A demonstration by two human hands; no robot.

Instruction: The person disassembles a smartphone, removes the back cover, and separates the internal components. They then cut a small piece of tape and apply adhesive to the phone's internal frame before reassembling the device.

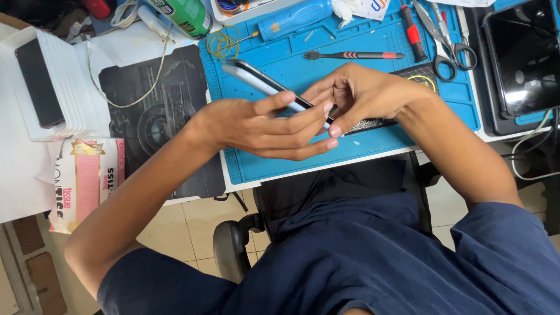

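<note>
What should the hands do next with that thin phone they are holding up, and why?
Probably lower the phone flat onto the blue mat. Both hands grip only its near end: the left hand pinches the edge, the right hand's fingertips press beside it, and the far end sticks out tilted in the air. Resting it would likely steady it.

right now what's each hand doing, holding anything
left hand: closed on the phone, fingers pinching its near end.
right hand: closed, fingers gripping the same phone.
</note>
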